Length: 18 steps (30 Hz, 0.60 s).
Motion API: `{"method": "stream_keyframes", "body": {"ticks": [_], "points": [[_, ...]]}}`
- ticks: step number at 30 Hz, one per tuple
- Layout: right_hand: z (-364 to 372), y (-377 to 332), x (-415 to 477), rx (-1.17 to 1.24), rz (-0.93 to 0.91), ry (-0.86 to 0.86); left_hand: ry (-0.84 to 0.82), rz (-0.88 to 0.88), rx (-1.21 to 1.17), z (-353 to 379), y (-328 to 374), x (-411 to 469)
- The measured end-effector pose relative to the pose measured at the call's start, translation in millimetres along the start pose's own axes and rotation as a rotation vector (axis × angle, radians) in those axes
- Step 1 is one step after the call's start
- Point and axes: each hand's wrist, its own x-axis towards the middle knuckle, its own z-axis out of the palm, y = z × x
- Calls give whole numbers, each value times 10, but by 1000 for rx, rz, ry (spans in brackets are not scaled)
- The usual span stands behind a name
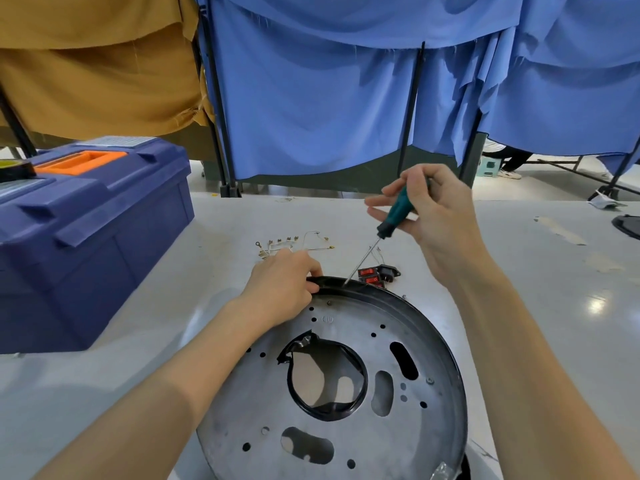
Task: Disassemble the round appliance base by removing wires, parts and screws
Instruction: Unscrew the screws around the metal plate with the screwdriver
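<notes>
1. Round appliance base (391, 441): it lies flat on the desk (540, 306) right in front of you, its bare metal plate facing up inside a black rim.
2. A black rubber ring (363, 377) lines the large centre hole, torn and curled at its upper left. A small screw (429, 380) sits in the plate near the right edge.
3. Your left hand (280, 285) grips the far left of the rim, fingers curled over its edge.
4. Your right hand (440, 216) is raised above the far side of the base and pinches the teal handle of a screwdriver (396, 211) between thumb and fingers, with two fingers stretched out beyond the handle.
5. The screwdriver slants down and to the left, and its tip meets the far rim just beside your left hand.
6. Just behind the rim, two red switches (367, 271) and a black socket (390, 271) lie close together on the desk.
7. Farther back, thin wires (294, 242) with metal terminals lie in a loose cluster.
8. A blue toolbox (86, 237) with an orange handle stands at the left of the desk.
9. Blue curtains (311, 98) and an ochre cloth (86, 64) hang behind the desk.
</notes>
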Motion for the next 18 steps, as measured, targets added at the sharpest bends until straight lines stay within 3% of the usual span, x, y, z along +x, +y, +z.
{"method": "stream_keyframes", "body": {"ticks": [6,18], "points": [[143,198,-50,-161,17,-54,78,18,44,74,14,-65],[192,262,-74,-193,-5,-87,120,38,70,110,38,-64]]}}
